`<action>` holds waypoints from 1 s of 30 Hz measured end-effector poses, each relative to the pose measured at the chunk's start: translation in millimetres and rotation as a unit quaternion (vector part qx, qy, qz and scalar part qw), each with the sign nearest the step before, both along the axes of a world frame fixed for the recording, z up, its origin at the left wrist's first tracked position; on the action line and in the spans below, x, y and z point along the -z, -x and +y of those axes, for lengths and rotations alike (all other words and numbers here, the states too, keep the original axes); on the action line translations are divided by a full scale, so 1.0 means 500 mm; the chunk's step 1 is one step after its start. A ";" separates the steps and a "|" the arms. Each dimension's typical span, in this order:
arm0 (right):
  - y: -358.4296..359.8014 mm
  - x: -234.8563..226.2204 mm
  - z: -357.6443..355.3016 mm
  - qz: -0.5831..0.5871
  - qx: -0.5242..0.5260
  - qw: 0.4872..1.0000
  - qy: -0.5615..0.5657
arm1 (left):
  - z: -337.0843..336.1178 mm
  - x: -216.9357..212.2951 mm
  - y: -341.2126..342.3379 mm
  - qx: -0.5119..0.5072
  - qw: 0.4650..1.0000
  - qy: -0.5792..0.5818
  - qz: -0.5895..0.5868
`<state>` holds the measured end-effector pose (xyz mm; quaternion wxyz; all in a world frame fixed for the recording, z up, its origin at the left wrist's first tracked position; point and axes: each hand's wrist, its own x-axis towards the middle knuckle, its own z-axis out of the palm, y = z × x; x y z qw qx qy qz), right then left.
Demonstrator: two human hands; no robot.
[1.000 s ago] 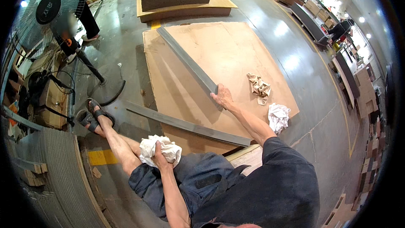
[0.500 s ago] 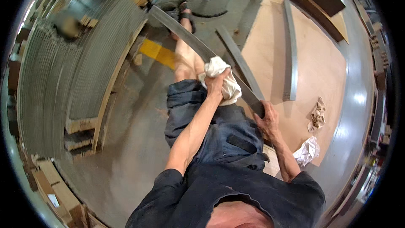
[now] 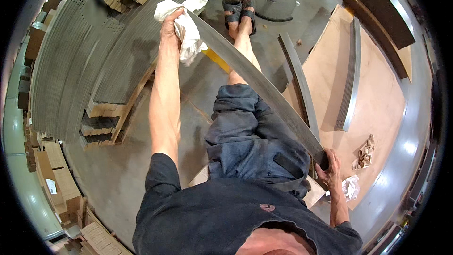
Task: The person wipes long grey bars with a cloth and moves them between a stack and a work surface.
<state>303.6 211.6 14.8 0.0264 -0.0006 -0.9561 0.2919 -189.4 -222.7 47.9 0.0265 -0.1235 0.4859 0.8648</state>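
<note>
The biggest thing is a broad stack of long grey strips [image 3: 89, 61], to the left of the left hand [image 3: 171, 30] and its forearm; neither hand touches it. Next in size is a brown flat sheet [image 3: 382, 97] on the floor, beyond the right hand [image 3: 330, 170] and reaching out to its right. Farther past that hand sits a block of dark panels [image 3: 384, 7].

The held strip [image 3: 264, 87], long and grey, slants across the person's lap from one hand to the other. The right hand is closed around its near end. Two similar pieces lie with no hand on them: a near loose strip [image 3: 298, 78], ahead of the right hand at the sheet's edge, and a far loose strip [image 3: 350, 75], farther right on the sheet.

The left hand is clenched on a white cloth [image 3: 188, 42] at the held strip's far end; the cloth hides whether any fingers also grip the strip. Smallest are a brown crumpled wad [image 3: 364, 152] and a white crumpled wad [image 3: 350, 188], both just right of the right hand.

I judge the held strip to be mid-handling, not finished; whether either loose strip is done or waiting cannot be told.
</note>
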 end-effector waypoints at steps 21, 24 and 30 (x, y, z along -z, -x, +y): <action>0.364 -0.120 -0.043 0.214 0.085 0.946 0.228 | 0.518 -0.034 -0.395 0.094 0.916 0.188 0.341; 0.414 -0.275 -0.079 0.310 0.048 0.925 0.213 | 0.549 -0.085 -0.397 0.012 0.839 0.271 0.471; 0.437 -0.299 -0.091 0.448 0.033 0.814 0.367 | 0.561 -0.141 -0.370 -0.042 0.685 0.371 0.625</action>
